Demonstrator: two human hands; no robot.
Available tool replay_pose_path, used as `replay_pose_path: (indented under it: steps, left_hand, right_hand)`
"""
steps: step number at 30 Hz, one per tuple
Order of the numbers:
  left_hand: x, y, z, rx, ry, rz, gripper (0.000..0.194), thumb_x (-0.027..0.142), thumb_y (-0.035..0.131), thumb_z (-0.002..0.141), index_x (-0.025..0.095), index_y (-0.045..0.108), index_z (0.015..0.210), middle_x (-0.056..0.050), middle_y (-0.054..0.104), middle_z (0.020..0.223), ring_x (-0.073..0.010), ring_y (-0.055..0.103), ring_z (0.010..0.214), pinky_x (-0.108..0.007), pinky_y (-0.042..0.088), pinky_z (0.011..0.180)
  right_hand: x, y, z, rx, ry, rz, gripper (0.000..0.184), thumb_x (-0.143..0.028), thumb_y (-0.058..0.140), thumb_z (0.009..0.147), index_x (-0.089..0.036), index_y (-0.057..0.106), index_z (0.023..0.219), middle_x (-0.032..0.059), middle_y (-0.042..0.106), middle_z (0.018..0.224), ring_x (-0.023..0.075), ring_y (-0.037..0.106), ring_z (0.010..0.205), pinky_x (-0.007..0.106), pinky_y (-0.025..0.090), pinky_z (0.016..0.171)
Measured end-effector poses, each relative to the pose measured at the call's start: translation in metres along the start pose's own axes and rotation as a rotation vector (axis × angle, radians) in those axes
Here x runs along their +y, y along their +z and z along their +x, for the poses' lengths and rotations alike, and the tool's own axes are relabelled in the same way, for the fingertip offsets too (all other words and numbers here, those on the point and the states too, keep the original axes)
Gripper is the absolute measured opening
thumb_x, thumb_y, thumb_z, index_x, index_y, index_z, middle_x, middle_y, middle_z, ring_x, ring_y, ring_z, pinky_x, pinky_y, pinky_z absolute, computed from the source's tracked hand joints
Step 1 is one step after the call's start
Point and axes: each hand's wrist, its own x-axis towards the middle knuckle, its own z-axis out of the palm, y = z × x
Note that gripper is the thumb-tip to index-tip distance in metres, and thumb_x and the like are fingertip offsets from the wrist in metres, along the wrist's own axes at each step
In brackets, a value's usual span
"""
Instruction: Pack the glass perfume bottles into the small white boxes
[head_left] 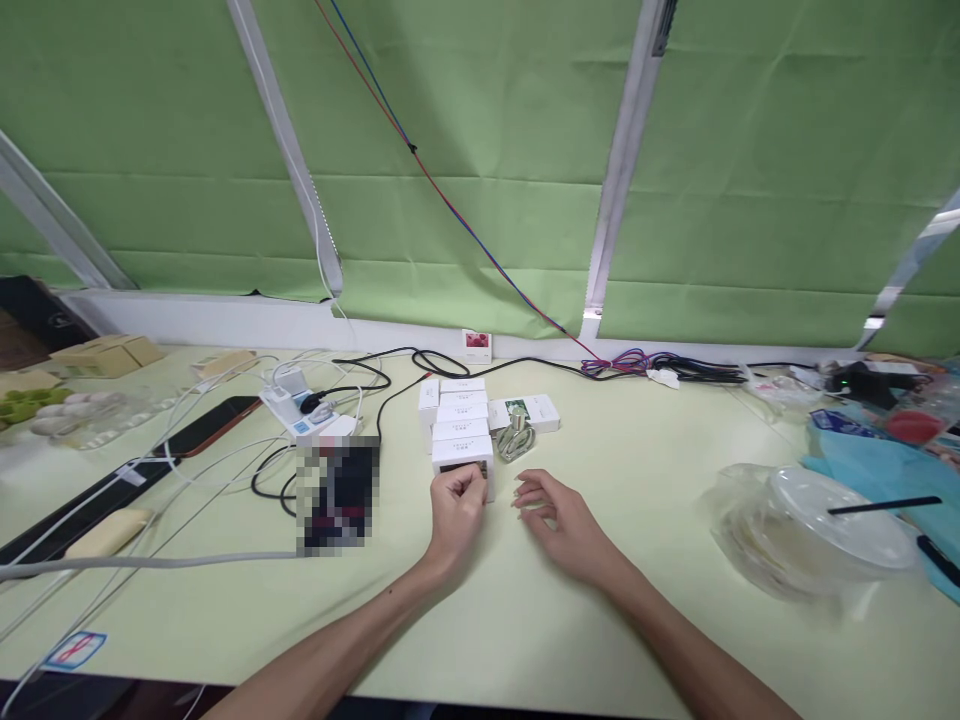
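Several small white boxes (461,428) stand in a row, one behind another, in the middle of the table. My left hand (457,508) is closed in front of the nearest box, its fingers curled in and covering part of that box's dark front. What the fingers hold, if anything, is hidden. To the right, my right hand (553,515) is apart from the boxes, fingers loosely bent and spread, holding nothing. A coiled grey-green cable (516,441) lies just beyond it, against a flat white box with a green picture (541,412).
A power strip (296,405) with plugs and tangled cables sits at left, near a pixelated dark item (339,495). A lidded bowl in a plastic bag (810,530) stands at right on blue sheeting (870,460). Black cables (690,368) run along the wall.
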Motion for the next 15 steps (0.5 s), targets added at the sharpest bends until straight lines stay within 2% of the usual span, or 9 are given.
replay_pose_path:
  steps: [15]
  left_hand:
    - [-0.0040,0.0005,-0.0025,0.011,0.081,0.100,0.026,0.021,0.046,0.069,0.021,0.027,0.052,0.004,0.024,0.052,-0.0094,0.022,0.052,-0.027,0.016,0.051]
  right_hand:
    - [0.0034,-0.0041,0.0008,0.034,-0.056,-0.100,0.020,-0.019,0.053,0.091,-0.022,0.059,0.110,0.0072,0.069,0.108,0.0185,0.071,0.094,0.036,0.059,0.087]
